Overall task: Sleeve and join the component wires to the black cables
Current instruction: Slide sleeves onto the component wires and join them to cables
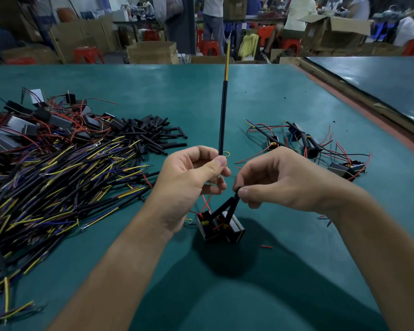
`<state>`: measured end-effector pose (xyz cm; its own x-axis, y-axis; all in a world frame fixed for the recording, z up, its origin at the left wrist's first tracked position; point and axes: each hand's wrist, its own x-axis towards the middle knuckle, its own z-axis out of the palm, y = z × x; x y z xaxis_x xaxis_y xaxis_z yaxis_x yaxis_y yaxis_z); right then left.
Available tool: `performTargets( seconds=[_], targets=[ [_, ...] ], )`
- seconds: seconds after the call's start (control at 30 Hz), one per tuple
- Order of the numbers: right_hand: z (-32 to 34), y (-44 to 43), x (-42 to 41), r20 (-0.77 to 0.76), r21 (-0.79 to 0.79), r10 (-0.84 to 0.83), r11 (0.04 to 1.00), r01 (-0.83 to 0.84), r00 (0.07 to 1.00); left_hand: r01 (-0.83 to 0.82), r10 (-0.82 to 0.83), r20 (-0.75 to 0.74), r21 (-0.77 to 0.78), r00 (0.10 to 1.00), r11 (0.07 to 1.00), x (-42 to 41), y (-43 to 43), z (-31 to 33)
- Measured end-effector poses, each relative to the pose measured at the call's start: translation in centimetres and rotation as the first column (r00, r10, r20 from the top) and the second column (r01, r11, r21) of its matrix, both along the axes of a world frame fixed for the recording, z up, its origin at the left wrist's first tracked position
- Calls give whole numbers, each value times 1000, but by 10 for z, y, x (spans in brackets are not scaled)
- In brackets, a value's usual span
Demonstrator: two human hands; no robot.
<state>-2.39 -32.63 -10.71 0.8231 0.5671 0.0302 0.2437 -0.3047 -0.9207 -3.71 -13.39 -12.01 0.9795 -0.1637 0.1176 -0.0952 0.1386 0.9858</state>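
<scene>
My left hand [189, 185] pinches the lower end of a long black cable [222, 115] that stands upright, with yellow and red wires showing at its far end. My right hand [277, 180] pinches the top of two black sleeves [227, 206] that rise in a V from a small black component [219, 226]. The component hangs just above the green table [273, 96], under both hands. Thin red wires [207, 201] run from it up toward my left hand. Where the wire ends meet between my fingers is hidden.
A big heap of black cables with yellow and blue ends [58, 182] fills the left. Behind it lie loose black sleeves [153, 132] and unwired components [22, 125]. Several finished assemblies [320, 149] sit at the right. A red wire scrap [267, 246] lies near the component.
</scene>
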Motion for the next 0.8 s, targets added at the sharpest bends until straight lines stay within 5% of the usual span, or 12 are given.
performTargets(
  seconds=[0.27,0.8],
  targets=[
    [-9,12,3,59,23,-111,994,110,992,-35,35,5,18,999,999,1,-1,-2],
    [-14,22,3,-102,181,-200,959,216,974,-142,143,-5,90,990,986,3,-3,-5]
  ],
)
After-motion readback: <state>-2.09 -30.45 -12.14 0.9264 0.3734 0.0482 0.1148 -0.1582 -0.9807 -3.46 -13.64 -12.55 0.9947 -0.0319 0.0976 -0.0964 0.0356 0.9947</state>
